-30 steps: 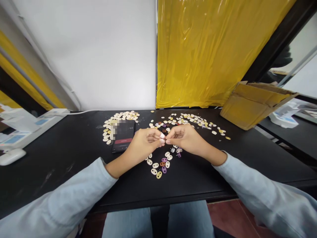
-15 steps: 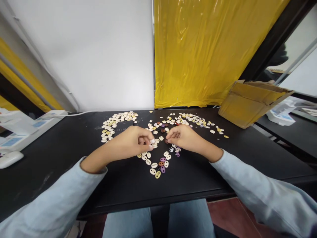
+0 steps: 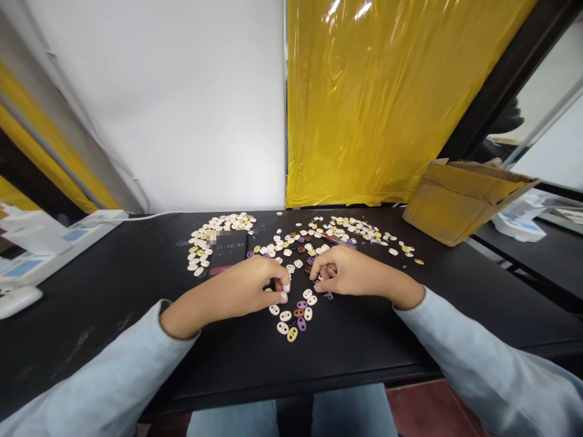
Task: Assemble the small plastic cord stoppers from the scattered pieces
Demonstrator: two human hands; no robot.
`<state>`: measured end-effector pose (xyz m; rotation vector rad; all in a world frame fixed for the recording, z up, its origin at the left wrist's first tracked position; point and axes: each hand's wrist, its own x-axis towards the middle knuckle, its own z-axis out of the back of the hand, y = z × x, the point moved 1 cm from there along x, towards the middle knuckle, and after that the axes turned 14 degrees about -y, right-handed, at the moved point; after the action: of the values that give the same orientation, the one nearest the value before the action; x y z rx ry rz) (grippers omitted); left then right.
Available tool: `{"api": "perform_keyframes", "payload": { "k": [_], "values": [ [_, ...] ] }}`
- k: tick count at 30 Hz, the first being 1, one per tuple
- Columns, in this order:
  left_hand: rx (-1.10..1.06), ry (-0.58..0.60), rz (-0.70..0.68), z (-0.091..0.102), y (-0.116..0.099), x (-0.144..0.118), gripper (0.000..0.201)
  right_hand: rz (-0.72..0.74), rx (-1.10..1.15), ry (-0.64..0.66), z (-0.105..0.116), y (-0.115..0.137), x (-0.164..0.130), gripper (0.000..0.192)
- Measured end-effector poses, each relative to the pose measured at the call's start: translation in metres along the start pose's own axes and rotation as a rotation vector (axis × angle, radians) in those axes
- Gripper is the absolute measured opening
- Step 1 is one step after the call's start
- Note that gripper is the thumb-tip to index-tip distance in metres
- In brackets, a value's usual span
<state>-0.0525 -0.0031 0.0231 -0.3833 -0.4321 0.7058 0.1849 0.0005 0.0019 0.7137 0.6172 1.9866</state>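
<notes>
1. Nearest the edge, a small cluster of oval 2-hole pieces (image 3: pixel 291 315) (white, purple, brown, 1 yellow) is laid on the black table (image 3: pixel 113 291). It sits just under both hands, so it could easily get scattered by a careless wrist sweep.

2. The left hand (image 3: pixel 248 288) is curled down onto the table with fingertips pinched narrow right at the top of that cluster. Whether a piece is actually gripped can't be told, it's hidden under the fingers. A piece that tiny could be flicked off if it's pinched off-centre.

3. The right hand (image 3: pixel 348 273) is lowered too, fingers bent narrow over a few loose pieces. Same deal, contents can't be made out. 2 pieces could get picked up at once since they're packed so close.

4. Further back, a phone (image 3: pixel 228 254) is parked beside a pale pile (image 3: pixel 204 240), and a mixed scatter (image 3: pixel 350 230) is spread to the right. Sorted and unsorted stuff could get mixed if anything's nudged.

5. At the far right, a cardboard box (image 3: pixel 460 197) is perched near the table edge, well apart from the hands.
</notes>
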Motion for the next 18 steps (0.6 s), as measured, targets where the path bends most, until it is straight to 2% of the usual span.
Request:
{"api": "perform_keyframes", "payload": {
  "k": [5, 9, 14, 18],
  "values": [
    [0.008, -0.004, 0.036, -0.002, -0.01, 0.003, 0.004, 0.042, -0.012, 0.009, -0.003, 0.001, 0.001, 0.008],
    [-0.012, -0.016, 0.032, -0.005, -0.011, 0.004, 0.005, 0.087, -0.001, -0.034, -0.004, 0.004, 0.003, 0.007],
    [-0.006, -0.104, 0.021, -0.01, -0.006, 0.004, 0.013, 0.024, 0.06, -0.109, -0.003, 0.007, 0.003, 0.007],
    [-0.034, -0.063, 0.033, -0.015, -0.007, 0.003, 0.012, -0.019, 0.089, -0.2, -0.001, 0.005, 0.005, 0.002]
  ]
}}
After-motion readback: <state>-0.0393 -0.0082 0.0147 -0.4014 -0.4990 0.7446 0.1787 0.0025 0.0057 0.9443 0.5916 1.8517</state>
